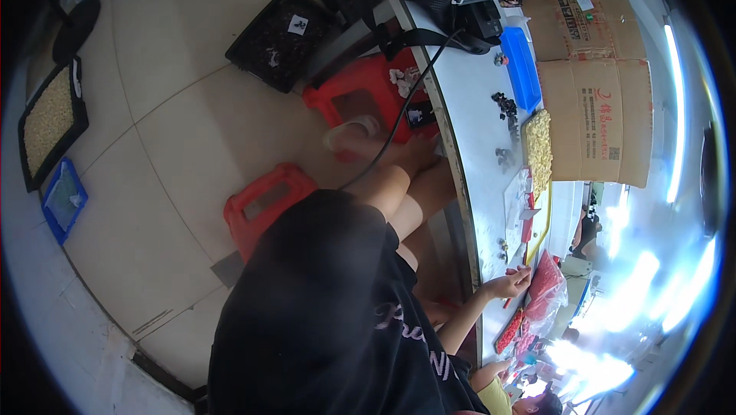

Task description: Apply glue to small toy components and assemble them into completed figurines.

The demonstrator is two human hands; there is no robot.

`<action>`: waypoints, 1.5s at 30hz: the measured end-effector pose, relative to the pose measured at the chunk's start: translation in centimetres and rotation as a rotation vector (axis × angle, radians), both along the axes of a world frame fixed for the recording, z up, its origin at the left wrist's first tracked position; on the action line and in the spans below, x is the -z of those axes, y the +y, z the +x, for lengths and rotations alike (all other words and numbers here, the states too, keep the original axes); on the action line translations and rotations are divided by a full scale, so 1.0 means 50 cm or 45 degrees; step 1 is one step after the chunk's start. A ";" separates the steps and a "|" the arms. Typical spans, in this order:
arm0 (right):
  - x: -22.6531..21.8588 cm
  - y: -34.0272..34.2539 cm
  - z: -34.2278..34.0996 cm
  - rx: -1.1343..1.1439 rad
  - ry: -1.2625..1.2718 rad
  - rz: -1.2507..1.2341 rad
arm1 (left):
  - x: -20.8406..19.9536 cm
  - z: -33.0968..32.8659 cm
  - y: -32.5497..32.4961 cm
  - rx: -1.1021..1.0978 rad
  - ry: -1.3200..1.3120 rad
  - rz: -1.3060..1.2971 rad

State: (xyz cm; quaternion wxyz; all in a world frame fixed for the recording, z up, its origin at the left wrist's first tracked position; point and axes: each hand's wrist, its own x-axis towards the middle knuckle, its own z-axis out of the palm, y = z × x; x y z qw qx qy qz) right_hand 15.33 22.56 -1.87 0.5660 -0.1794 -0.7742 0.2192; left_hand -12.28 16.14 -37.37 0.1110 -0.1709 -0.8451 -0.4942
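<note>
Beside pink bag (547,286) | right fingers (521,276) half-curled, hold unclear | left fingers (422,149) near tabletop (477,120): cannot tell

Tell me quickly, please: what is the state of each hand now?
Left hand: low beside the table; open or closed cannot be told.
Right hand: partly curled over the table; whether open, closed or holding something cannot be told.
</note>
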 end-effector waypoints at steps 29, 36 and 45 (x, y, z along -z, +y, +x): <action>0.009 -0.046 -0.030 -0.382 0.007 -0.575 | -0.378 0.302 -0.410 0.951 -0.317 -1.044; 0.010 -0.015 -0.014 -0.607 -0.090 -0.711 | -0.476 0.394 -0.405 0.999 -0.519 -1.311; -0.140 0.034 -0.139 -1.127 -0.391 -0.544 | -0.814 0.431 -0.346 1.485 0.374 -0.073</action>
